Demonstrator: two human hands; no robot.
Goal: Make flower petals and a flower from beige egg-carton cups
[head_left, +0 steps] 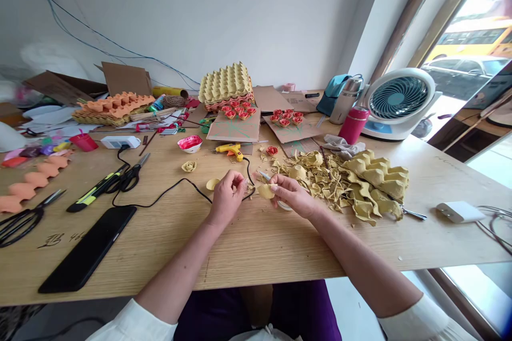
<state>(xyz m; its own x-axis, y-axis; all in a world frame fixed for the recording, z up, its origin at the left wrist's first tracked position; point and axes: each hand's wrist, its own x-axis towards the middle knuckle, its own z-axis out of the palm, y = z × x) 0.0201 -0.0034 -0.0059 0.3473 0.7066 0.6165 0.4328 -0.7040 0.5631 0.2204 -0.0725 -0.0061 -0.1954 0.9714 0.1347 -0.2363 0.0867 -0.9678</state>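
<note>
My left hand is curled closed at the middle of the wooden table; what its fingertips pinch is too small to make out. My right hand is closed on a small yellow egg-carton piece, held just above the tabletop between both hands. A thin white tool pokes out behind my right fingers. A black cord runs past my left hand. Right of my right hand lies a heap of yellow carton scraps.
A yellow glue gun, a red paint dish, painted red carton roses on cardboard, stacked egg trays, scissors, a black phone, a fan, a red bottle and a white charger stand around.
</note>
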